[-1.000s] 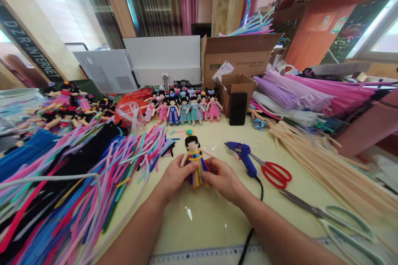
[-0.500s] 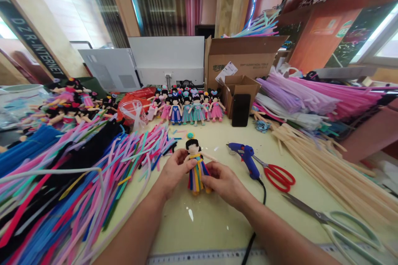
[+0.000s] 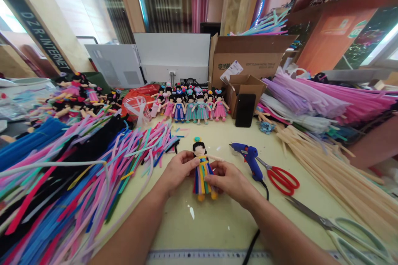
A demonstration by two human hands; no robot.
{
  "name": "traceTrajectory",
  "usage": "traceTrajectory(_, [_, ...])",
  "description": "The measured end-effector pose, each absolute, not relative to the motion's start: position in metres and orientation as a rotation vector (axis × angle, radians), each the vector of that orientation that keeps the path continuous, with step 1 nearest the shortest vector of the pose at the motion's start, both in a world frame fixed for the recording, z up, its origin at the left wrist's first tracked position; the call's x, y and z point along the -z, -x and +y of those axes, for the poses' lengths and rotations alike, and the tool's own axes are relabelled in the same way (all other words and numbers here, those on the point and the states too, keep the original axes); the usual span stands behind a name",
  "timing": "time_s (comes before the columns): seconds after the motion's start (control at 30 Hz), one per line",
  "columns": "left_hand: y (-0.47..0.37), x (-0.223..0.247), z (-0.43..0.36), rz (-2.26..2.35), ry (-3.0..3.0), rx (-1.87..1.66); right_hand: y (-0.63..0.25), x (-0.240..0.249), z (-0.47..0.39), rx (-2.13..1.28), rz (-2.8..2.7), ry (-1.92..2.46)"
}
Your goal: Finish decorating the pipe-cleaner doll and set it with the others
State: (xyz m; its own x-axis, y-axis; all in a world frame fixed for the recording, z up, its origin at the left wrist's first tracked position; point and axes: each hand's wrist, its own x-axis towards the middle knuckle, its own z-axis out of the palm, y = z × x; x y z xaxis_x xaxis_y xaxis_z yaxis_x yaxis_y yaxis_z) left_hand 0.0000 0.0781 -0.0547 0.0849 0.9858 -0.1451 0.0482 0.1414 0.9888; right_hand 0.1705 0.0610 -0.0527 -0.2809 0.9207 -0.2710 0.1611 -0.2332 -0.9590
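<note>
Between my two hands, above the pale yellow table, is a small pipe-cleaner doll (image 3: 202, 176) with black hair, a green topknot, a striped skirt in blue, yellow and purple, and yellow feet. My left hand (image 3: 180, 169) pinches its upper body, the thumb across the chest. My right hand (image 3: 228, 178) grips the skirt at its right edge, thumb in front and fingers partly hidden behind. To the right of the doll lie a blue glue gun (image 3: 248, 159) and red-handled scissors (image 3: 282, 180).
Loose pipe cleaners (image 3: 102, 165) cover the left side. Finished dolls (image 3: 189, 105) stand in rows at the back, beside a black phone (image 3: 245, 109) and cardboard boxes (image 3: 248, 58). Beige pipe cleaners (image 3: 329, 178) and large shears (image 3: 326, 221) lie on the right; a ruler (image 3: 202, 255) lies along the front.
The doll has turned slightly in my hands, and both of its yellow feet now show below the skirt. The whole view has shifted a little, so things appear further right.
</note>
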Motion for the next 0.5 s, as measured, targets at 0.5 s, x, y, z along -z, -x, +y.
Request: traceTrajectory(0.5, [0.003, 0.059, 0.073, 1.634, -1.782, -0.713, -0.194, 0.049, 0.059, -0.845, -2.290, 1.632])
